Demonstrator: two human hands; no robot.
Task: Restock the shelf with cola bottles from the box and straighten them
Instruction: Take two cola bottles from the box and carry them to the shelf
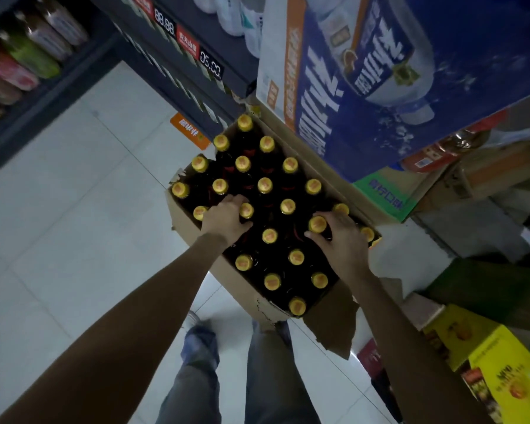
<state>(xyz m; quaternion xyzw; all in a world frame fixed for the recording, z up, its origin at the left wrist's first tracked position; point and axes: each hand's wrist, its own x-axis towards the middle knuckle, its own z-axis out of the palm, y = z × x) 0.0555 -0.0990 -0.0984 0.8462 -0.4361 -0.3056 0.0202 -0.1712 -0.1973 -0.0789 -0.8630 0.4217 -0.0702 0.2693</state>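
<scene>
An open cardboard box (193,232) stands on the floor below me, packed with several dark cola bottles with yellow caps. My left hand (225,217) curls around the neck of one cola bottle (246,210) on the box's left side. My right hand (340,240) grips the neck of another cola bottle (317,224) on the right side. Both bottles still stand in the box among the others. The shelf (178,53) with price tags runs along the top left, holding pale bottles.
A big blue carton (395,87) sits on stacked cartons right of the box. Yellow cartons (496,359) stand at lower right. A shelf with coloured drink bottles (28,56) lines the far left. White tiled floor (74,224) spreads left. My legs (227,377) stand below the box.
</scene>
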